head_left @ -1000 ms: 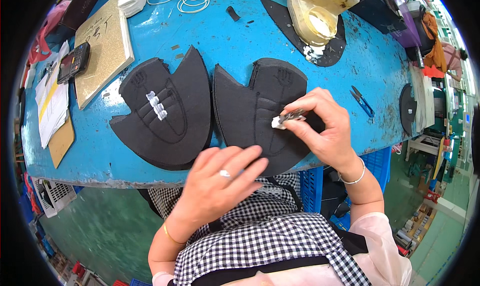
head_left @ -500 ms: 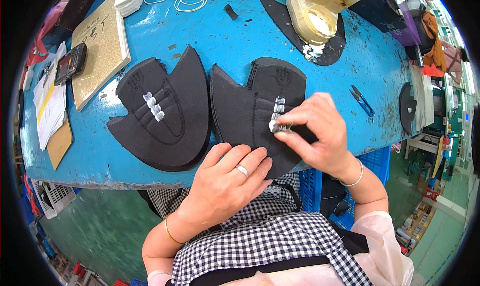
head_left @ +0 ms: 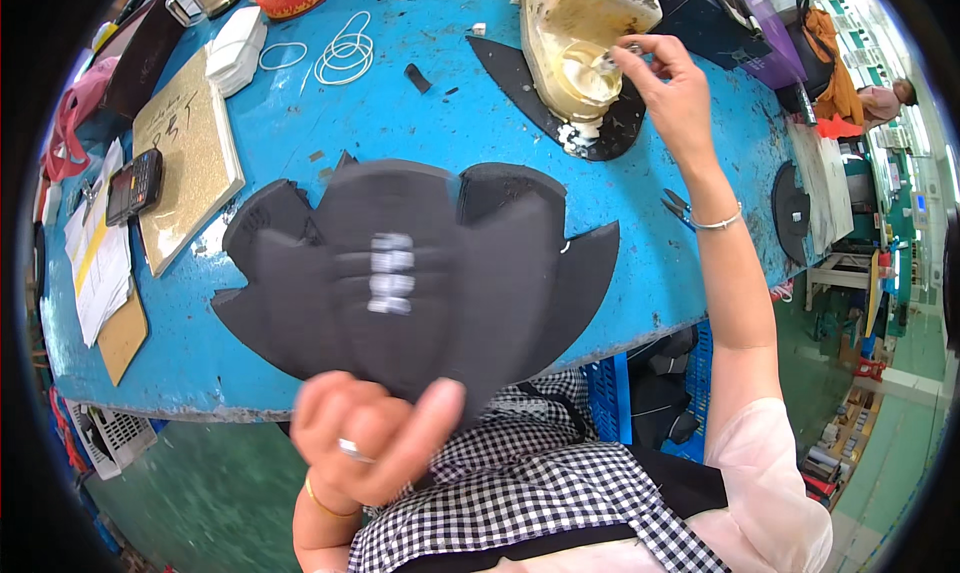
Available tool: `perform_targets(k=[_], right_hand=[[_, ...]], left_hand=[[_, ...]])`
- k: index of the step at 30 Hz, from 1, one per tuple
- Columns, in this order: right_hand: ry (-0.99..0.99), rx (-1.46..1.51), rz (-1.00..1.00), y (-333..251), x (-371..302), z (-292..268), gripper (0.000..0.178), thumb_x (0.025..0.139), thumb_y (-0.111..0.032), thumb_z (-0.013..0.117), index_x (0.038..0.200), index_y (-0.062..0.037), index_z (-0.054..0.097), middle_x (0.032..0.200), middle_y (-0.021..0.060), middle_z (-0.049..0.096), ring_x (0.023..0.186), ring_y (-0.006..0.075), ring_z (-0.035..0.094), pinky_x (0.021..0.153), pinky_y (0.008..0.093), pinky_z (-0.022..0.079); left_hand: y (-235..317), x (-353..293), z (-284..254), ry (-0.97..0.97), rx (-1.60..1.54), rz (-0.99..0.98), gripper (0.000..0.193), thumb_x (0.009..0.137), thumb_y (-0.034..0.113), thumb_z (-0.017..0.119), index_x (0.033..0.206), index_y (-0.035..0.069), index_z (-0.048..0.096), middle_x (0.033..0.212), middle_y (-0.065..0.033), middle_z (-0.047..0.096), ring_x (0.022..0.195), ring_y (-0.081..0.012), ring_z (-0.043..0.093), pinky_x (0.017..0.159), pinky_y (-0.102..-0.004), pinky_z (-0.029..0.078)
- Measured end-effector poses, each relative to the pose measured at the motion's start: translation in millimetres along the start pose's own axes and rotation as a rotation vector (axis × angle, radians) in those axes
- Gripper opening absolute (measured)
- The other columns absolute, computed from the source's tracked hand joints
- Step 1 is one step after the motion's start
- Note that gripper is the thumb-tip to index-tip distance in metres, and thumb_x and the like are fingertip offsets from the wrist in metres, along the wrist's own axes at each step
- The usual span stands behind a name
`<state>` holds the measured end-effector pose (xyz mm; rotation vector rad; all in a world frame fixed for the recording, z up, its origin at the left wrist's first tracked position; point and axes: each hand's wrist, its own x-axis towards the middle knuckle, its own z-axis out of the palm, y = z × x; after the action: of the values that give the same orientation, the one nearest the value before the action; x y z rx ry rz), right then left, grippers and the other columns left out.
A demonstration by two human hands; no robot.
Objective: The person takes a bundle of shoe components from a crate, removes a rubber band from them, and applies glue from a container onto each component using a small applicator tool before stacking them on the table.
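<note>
My left hand (head_left: 375, 438) grips the lower edge of a black shoe-upper-shaped piece (head_left: 450, 263), raised over the table and blurred by motion. White smears (head_left: 390, 273) run down its middle, between stitched lines. Beneath it, the edges of a left stack of black pieces (head_left: 265, 218) and a right stack (head_left: 590, 278) show. Farther off, my right hand (head_left: 675, 93) is at a round cup of white paste (head_left: 588, 95), pinching a small applicator (head_left: 606, 63) whose whitish end is over the cup; its exact kind is unclear.
The cup sits against a stained cream-coloured block (head_left: 580, 8) on a black scrap (head_left: 510, 78). Blue-handled snips (head_left: 678, 208) lie right of the stacks. To the left are a gold book (head_left: 185, 163), a dark handheld device (head_left: 135, 188) and papers (head_left: 98, 263). White cord loops (head_left: 345, 58) lie at the back.
My left hand has lifted a black piece with white smears and moved it leftward over the stacks. My right hand has gone from the right stack to the paste cup, still holding the applicator.
</note>
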<state>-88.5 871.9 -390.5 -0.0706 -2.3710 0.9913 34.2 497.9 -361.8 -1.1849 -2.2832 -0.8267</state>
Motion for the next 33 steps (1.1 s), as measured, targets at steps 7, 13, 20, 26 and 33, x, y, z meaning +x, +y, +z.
perform_targets(k=[7,13,20,26,33], right_hand=[[-0.121,-0.207,-0.158,-3.9,-0.4,7.2,0.026,0.08,-0.026,0.077,0.095,-0.0061,0.073,0.087,0.0019,0.061,0.081,0.0154,0.055,0.075,0.0278,0.045],[-0.147,-0.002,0.037,-31.2,-14.0,-4.6,0.018,0.082,-0.02,0.076,0.095,-0.0071,0.073,0.081,-0.0043,0.058,0.075,0.0049,0.052,0.067,0.021,0.042],[-0.372,0.279,0.142,-89.6,-71.8,-7.1,0.017,0.083,-0.015,0.074,0.095,-0.0031,0.07,0.078,0.0001,0.063,0.075,0.0056,0.057,0.069,0.0229,0.046],[-0.546,0.187,-0.057,-104.0,-112.2,3.1,0.019,0.074,-0.014,0.08,0.09,-0.0076,0.071,0.077,0.0024,0.066,0.071,0.0168,0.059,0.072,0.0314,0.043],[-0.299,0.008,-0.21,-88.6,-102.7,16.5,0.02,0.072,-0.015,0.08,0.088,-0.0092,0.07,0.077,0.0019,0.065,0.073,0.0197,0.059,0.071,0.0329,0.041]], left_hand=[[-31.6,-18.3,2.3,-0.181,0.15,-0.381,0.042,0.053,0.003,0.076,0.094,0.01,0.071,0.079,-0.0026,0.053,0.07,-0.024,0.052,0.068,-0.0359,0.041],[-3.3,-14.0,24.6,-0.278,-0.257,-0.129,0.042,0.065,0.019,0.081,0.105,0.012,0.069,0.112,-0.003,0.063,0.097,-0.0225,0.06,0.081,-0.0383,0.047],[14.7,-16.0,59.7,-0.217,-0.24,-0.049,0.034,0.07,0.017,0.079,0.103,0.009,0.071,0.116,-0.0043,0.064,0.095,-0.0217,0.061,0.076,-0.0348,0.049],[16.2,-11.6,60.0,-0.232,-0.252,-0.054,0.034,0.069,0.016,0.079,0.101,0.006,0.07,0.112,-0.0057,0.065,0.094,-0.0224,0.061,0.076,-0.0349,0.05],[16.8,-6.3,56.6,-0.241,-0.279,-0.078,0.035,0.068,0.016,0.079,0.1,0.005,0.07,0.11,-0.0066,0.066,0.094,-0.0232,0.061,0.076,-0.0352,0.051]])
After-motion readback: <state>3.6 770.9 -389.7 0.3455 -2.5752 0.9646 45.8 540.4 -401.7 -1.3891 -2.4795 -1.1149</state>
